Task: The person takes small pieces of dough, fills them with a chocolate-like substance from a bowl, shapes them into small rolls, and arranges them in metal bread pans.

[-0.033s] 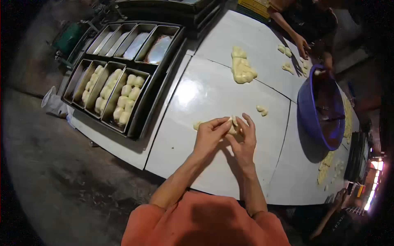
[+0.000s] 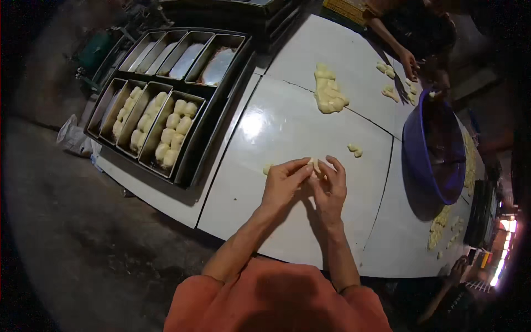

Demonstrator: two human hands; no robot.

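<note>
Over the white table, my left hand (image 2: 287, 182) pinches a small pale piece of dough (image 2: 314, 164) between thumb and fingers. My right hand (image 2: 331, 188) is curled around the other side of the same piece, its index finger raised. Much of the dough is hidden by my fingers. Another dough piece (image 2: 267, 169) lies on the table beside my left knuckles, partly covered. To the right of my right hand rests a small two-lobed dough piece (image 2: 355, 150). Farther off sits a larger lumpy dough mass (image 2: 328, 95).
At the left stand black-framed loaf tins (image 2: 206, 105), some filled with rows of dough balls (image 2: 176, 130). A deep purple basin (image 2: 412, 145) stands on the right of the table (image 2: 287, 227). Beyond it, another person's hand (image 2: 409, 65) is near several dough pieces (image 2: 389, 93).
The dough between my fingertips has shifted slightly, with less of it showing under my fingers. Both hands stay in nearly the same place.
</note>
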